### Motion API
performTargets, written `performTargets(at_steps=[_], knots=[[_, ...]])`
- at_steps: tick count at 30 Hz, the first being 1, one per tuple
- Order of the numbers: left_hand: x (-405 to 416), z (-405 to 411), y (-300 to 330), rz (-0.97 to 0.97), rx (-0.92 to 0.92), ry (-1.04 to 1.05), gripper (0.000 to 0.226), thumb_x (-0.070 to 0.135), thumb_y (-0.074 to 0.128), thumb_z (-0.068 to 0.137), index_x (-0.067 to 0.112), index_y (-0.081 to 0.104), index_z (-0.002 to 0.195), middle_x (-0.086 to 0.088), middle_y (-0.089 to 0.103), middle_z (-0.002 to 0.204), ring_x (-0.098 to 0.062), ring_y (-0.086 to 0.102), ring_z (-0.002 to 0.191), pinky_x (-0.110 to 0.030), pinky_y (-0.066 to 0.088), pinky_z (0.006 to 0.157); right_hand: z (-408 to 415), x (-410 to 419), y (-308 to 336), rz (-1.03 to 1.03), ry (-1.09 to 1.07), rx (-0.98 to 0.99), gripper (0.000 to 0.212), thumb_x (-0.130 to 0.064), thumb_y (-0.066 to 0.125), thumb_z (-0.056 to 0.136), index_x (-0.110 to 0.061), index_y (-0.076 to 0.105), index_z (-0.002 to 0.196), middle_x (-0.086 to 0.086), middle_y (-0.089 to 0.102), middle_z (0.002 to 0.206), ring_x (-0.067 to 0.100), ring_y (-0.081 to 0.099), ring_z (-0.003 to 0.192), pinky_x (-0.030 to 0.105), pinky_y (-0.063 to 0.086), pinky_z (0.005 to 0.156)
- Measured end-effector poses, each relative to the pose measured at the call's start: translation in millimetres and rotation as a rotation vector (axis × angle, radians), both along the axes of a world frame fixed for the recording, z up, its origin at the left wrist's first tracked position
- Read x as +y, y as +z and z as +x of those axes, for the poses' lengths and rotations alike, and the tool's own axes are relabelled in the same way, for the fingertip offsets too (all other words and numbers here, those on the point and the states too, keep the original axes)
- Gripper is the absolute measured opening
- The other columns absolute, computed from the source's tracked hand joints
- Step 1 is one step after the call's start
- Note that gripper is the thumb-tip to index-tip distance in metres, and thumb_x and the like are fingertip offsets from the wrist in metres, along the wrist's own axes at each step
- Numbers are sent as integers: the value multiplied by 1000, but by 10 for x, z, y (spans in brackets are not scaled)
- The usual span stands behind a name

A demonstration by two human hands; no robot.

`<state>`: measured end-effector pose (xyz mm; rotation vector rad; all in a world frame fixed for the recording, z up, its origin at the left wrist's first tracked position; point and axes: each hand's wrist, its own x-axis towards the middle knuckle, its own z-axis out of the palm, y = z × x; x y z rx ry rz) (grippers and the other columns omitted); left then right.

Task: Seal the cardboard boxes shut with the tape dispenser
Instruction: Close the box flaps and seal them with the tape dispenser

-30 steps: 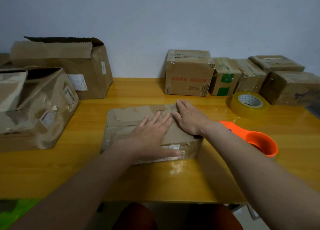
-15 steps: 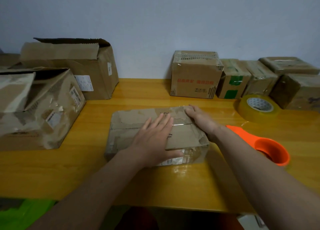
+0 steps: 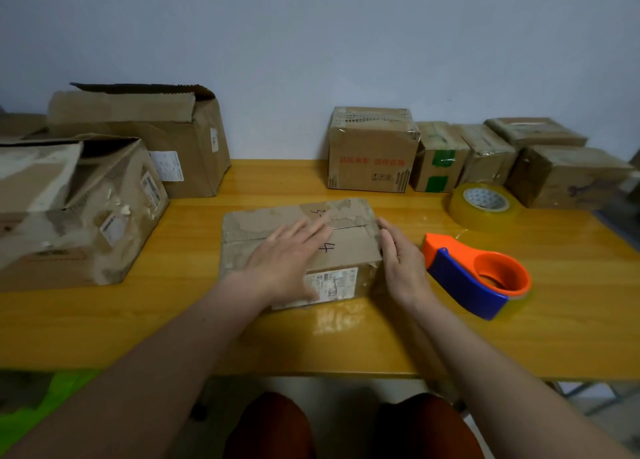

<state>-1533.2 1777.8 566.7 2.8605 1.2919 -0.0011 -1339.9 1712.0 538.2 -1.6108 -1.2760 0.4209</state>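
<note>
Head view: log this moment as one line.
left hand: flat on box top | right hand: against box's right end | tape dispenser: untouched on table

A single head-worn camera looks forward and down from above the seated person's lap, facing the wall (image 3: 311, 43) behind the desk (image 3: 346, 347). The wide lens bends the desk's edges and takes in both forearms reaching in from the bottom corners. The desk's near edge sits close below; the far boxes stand against the wall.
</note>
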Motion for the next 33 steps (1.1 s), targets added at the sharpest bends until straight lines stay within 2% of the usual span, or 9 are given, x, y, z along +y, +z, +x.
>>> performTargets(at_steps=[4, 8, 13, 16, 18, 20, 23, 28, 33], knots=[[-102, -350, -13, 49, 20, 315, 119, 85, 56, 61, 44, -14, 147, -4, -11, 161, -32, -7, 147, -53, -6, 116, -70, -71, 20, -54, -100, -387, 59, -55, 19, 96, -27, 43, 142, 4, 31, 154, 21, 22, 144, 37, 15, 116], [-257, -377, 83, 30, 92, 508, 115, 89, 46, 65, 34, -5, 152, -18, -2, 160, -41, 1, 146, -54, 4, 119, -323, -133, -118, -119, 5, -886, 68, -66, 1, 90, -37, 14, 150, -4, 3, 161, 18, -9, 147, 38, -9, 117], [-396, -542, 288, 158, -148, 382, 87, 90, 24, 71, 36, 46, 135, 0, 55, 135, -23, 49, 123, -46, 28, 108, -200, -81, -103, -209, -100, -527, 62, -44, 39, 98, -45, 5, 149, -2, -17, 159, 22, -14, 147, 42, 6, 119], [-139, -823, 363, 94, -475, 532, 79, 72, 46, 83, 27, 34, 147, -1, 40, 148, -24, 36, 135, -44, 30, 110, -403, -97, -33, -133, -76, -108, 66, -35, 39, 101, -26, -2, 153, -2, -13, 161, 12, -8, 147, 27, 3, 113], [11, -940, 296, -167, -627, 669, 79, 56, 54, 90, 19, 23, 152, -4, 27, 156, -25, 26, 142, -42, 26, 113, -603, -103, 32, -131, -38, 91, 67, -39, 33, 102, -15, -4, 153, 0, -11, 161, 11, -7, 147, 25, -1, 114], [26, -915, 131, -418, -837, 701, 65, 44, 53, 95, 14, 32, 149, -8, 35, 153, -27, 34, 138, -40, 31, 110, -820, -105, 64, -123, -7, 201, 71, -40, 33, 101, -12, -7, 153, 2, -12, 161, 13, -8, 147, 31, -1, 119], [-147, -750, -161, -421, -1223, 731, 40, 39, 49, 98, 21, 52, 133, -5, 54, 134, -25, 52, 117, -42, 46, 96, -1199, -158, 4, -78, 56, 209, 80, -36, 39, 101, -15, -21, 148, -5, -23, 157, 8, -17, 144, 31, -5, 119], [-478, -596, -281, -346, -1488, 801, 31, 32, 48, 100, 24, 49, 129, 2, 56, 121, -15, 53, 103, -26, 44, 77, -1115, -108, 64, -124, 149, 310, 74, -30, 45, 100, -21, -6, 153, -1, 11, 160, 18, 15, 146, 43, 20, 119], [-712, -655, -279, -486, -1425, 648, 50, 32, 49, 99, 24, 35, 146, 1, 50, 136, -12, 49, 117, -23, 45, 82, -983, -215, 188, -170, 191, 253, 57, -28, 54, 95, -28, 28, 146, -6, 49, 138, 16, 47, 128, 40, 41, 106]])
